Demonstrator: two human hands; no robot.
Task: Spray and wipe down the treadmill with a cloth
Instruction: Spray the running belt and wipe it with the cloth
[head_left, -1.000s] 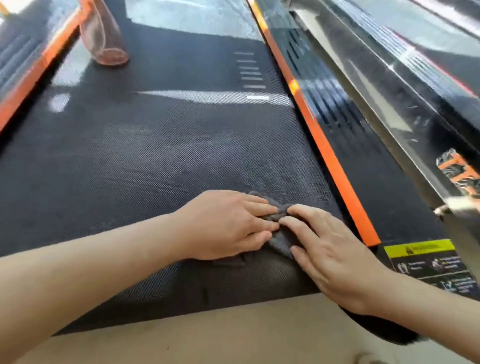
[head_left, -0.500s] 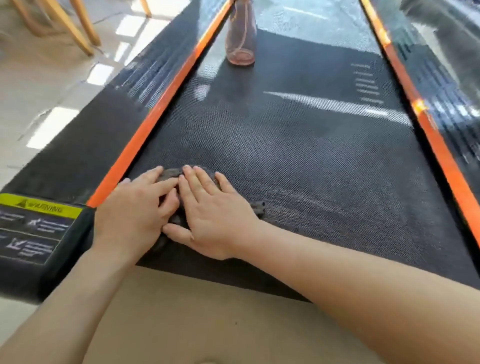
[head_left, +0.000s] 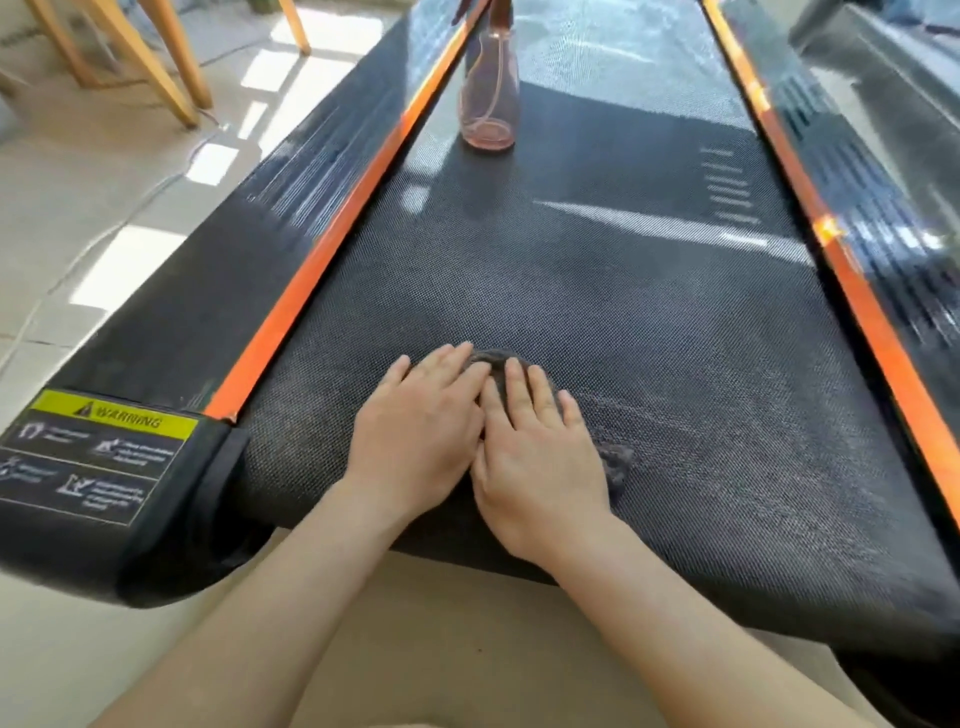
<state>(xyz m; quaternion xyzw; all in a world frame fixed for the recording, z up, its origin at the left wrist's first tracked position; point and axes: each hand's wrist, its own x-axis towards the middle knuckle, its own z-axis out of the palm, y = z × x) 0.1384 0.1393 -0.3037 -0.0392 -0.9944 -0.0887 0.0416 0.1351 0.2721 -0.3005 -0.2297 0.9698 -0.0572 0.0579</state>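
Two hands, left hand (head_left: 421, 431) touching right hand (head_left: 540, 457), press flat on the crumpled dark grey cloth (head_left: 617, 465) at the near end of the black textured treadmill belt (head_left: 649, 322), seemingly for scrubbing pressure.

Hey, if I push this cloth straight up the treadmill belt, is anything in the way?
Yes: the pink spray bottle stands upright on the belt ahead of the cloth, near the left orange strip. Nothing else visible.

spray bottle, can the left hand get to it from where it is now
Probably yes: only bare belt lies between the left hand, flat on the cloth, and the spray bottle standing further up. It would likely take a forward lean.
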